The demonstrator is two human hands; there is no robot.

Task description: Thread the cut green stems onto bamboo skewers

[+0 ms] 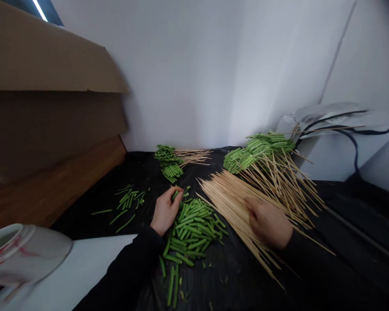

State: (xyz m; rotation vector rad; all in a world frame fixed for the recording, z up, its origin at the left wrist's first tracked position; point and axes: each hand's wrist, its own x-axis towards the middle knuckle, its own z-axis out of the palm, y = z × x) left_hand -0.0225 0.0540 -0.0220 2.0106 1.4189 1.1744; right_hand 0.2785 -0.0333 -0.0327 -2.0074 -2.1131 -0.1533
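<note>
A heap of cut green bean pieces [194,229] lies on a black plastic cover in front of me. My left hand [166,211] is at the heap's upper left edge, its fingers closed round a few green bean pieces [174,195]. To the right, a fanned pile of bamboo skewers [227,185] slants across the cover. My right hand [270,222] rests on this pile with curled fingers, pinching at the skewers; its fingertips are partly hidden. Skewered green beans [262,149] are stacked behind the pile, their bare sticks pointing toward me.
A smaller stack of skewered beans [170,163] lies by the white wall [194,77]. Loose bean pieces [129,201] are scattered at left. A cardboard box [52,108] and a white mug [29,255] stand on the left. A white box [327,151] with black straps is at right.
</note>
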